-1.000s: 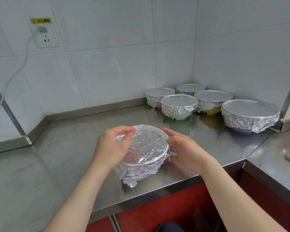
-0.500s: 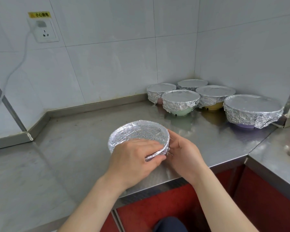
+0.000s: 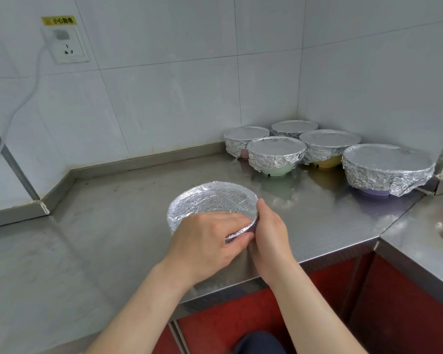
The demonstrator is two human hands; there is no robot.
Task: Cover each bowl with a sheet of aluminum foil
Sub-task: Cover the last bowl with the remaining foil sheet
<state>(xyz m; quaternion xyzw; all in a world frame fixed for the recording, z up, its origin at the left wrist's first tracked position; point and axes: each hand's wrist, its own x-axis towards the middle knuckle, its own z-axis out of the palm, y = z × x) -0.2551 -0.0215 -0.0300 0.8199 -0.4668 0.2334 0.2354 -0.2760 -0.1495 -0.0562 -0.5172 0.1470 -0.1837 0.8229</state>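
Together — left hand (image 3: 207,241), right hand (image 3: 269,236) grip crinkled foil (image 3: 212,200).

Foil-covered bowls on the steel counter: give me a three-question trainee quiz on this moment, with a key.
1. How many covered bowls stand grouped in the back corner?
2. True or false: the left hand holds nothing.
3. The base showing under the largest bowl is: A green, B purple, C yellow.
Key: 1. Five. 2. False: it grips the near bowl at its foil rim, and the right hand cups its side. 3. B.
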